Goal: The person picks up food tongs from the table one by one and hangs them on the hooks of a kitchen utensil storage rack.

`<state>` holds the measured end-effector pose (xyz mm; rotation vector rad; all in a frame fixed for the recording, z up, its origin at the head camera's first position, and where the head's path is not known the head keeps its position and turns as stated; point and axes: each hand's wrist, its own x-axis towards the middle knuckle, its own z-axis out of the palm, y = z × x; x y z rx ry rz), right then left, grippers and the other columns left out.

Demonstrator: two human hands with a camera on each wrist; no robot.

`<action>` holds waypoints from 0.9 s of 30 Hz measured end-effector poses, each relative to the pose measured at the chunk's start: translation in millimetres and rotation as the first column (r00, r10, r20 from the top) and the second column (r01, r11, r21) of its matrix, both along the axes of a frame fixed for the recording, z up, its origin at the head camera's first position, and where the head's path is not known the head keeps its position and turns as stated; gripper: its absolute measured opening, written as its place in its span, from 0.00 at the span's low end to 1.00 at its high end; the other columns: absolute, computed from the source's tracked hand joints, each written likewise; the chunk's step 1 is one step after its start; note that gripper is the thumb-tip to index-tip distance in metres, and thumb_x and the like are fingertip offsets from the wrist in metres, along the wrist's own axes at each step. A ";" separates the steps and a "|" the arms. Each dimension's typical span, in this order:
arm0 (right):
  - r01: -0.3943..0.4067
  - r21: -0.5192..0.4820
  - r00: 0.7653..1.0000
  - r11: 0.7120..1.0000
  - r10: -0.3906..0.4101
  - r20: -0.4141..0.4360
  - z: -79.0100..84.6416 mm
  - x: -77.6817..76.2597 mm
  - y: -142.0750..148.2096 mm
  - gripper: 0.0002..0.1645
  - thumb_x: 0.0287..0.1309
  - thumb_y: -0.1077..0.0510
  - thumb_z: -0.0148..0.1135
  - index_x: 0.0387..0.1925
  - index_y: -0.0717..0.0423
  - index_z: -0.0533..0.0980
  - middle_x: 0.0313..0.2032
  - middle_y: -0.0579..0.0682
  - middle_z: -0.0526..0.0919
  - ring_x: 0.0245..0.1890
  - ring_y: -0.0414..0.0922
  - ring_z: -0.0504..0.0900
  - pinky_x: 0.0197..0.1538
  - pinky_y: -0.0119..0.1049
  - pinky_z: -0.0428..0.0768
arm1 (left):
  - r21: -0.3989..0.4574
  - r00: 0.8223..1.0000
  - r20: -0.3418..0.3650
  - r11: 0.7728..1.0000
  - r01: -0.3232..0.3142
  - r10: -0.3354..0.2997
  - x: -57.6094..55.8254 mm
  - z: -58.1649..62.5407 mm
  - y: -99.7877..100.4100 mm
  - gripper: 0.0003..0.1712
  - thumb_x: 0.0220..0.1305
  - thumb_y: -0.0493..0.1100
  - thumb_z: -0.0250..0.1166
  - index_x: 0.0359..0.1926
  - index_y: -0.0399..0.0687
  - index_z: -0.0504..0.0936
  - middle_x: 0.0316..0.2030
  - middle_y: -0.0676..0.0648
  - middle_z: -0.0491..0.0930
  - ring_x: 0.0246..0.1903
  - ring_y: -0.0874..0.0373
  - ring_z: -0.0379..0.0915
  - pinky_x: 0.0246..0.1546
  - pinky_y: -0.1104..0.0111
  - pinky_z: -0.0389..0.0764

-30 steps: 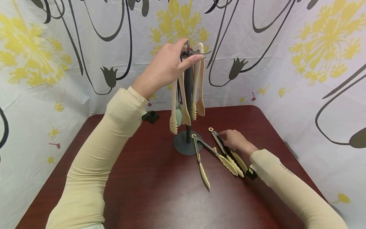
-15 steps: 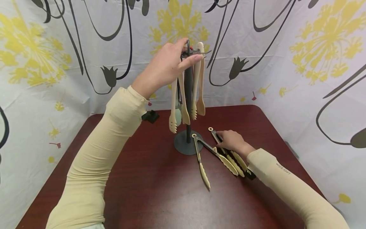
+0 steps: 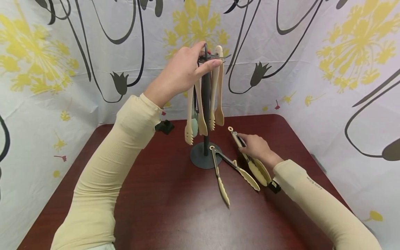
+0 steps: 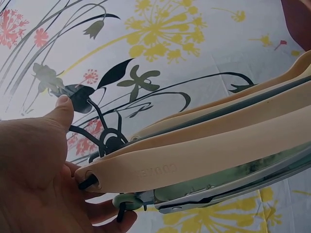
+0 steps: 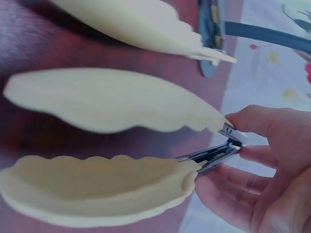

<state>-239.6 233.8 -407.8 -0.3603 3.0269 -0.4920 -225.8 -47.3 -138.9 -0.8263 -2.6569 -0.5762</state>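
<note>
My left hand [image 3: 187,67] grips the top of a dark metal utensil stand [image 3: 205,104], thumb along one hook, fingers behind the others. From its hooks hang beige utensils, including a toothed pasta server [image 3: 189,133] and a flat-ended one [image 3: 219,116]. A green-and-metal utensil with a ring end [image 4: 209,187] hangs there too. My right hand [image 3: 257,149] holds metal tongs [image 3: 256,172] with cream scalloped tips by their arms, thumb on one side and fingers on the other. In the right wrist view the tips [image 5: 112,97] stand apart, close over the table.
A second pair of cream-tipped tongs [image 3: 223,190] lies spread on the dark red table [image 3: 156,208], its ring end by the stand's round base [image 3: 198,158]. Patterned white cloth [image 3: 281,93] hangs behind the table and along both sides.
My right hand has taken hold of the tongs and shifted them away from me, towards the back of the table. My left hand stays on the stand; the hanging utensils sway slightly.
</note>
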 end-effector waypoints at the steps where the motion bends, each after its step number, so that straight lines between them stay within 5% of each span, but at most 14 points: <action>1: -0.001 -0.013 1.000 1.000 0.001 -0.021 3.8 -0.4 0.6 0.40 0.61 0.53 0.63 0.73 0.51 0.63 0.13 0.45 0.68 0.12 0.39 0.58 0.17 0.33 0.58 | 0.001 1.000 -0.007 1.000 0.004 -0.004 -0.1 0.3 0.0 0.31 0.70 0.69 0.47 0.51 0.46 0.66 0.34 0.48 0.71 0.34 0.54 0.67 0.40 0.66 0.69; 6: 0.003 -0.072 0.994 0.997 -0.011 -0.106 20.2 -2.8 3.8 0.41 0.62 0.53 0.63 0.75 0.46 0.61 0.14 0.46 0.69 0.12 0.40 0.59 0.16 0.33 0.57 | -0.007 0.999 -0.016 1.000 0.030 -0.030 -0.3 2.3 -0.8 0.34 0.73 0.67 0.44 0.64 0.46 0.63 0.45 0.46 0.78 0.40 0.54 0.72 0.46 0.64 0.73; 10: 0.001 -0.120 0.985 0.993 -0.022 -0.172 31.4 -3.6 4.7 0.40 0.63 0.53 0.62 0.75 0.43 0.60 0.20 0.49 0.75 0.14 0.42 0.64 0.17 0.34 0.60 | -0.039 1.000 0.004 0.999 0.029 -0.029 -0.7 4.7 -1.9 0.39 0.77 0.61 0.39 0.77 0.43 0.50 0.57 0.42 0.78 0.49 0.52 0.75 0.55 0.62 0.72; 18: -0.004 -0.195 0.952 0.981 -0.057 -0.302 56.2 -3.2 5.3 0.39 0.65 0.53 0.61 0.75 0.38 0.60 0.40 0.58 0.86 0.27 0.49 0.80 0.26 0.38 0.69 | -0.057 0.997 0.008 0.995 0.078 -0.078 -2.4 6.5 -2.8 0.37 0.78 0.60 0.40 0.75 0.40 0.53 0.58 0.43 0.77 0.44 0.53 0.74 0.53 0.62 0.71; 27: -0.085 -0.299 0.890 0.951 -0.063 -0.452 78.2 -2.0 0.2 0.39 0.64 0.55 0.62 0.74 0.36 0.61 0.41 0.57 0.85 0.37 0.53 0.86 0.38 0.49 0.79 | -0.076 0.998 0.016 0.995 0.063 -0.062 -0.7 8.0 -3.4 0.38 0.77 0.62 0.41 0.75 0.42 0.52 0.60 0.44 0.77 0.52 0.53 0.77 0.57 0.61 0.73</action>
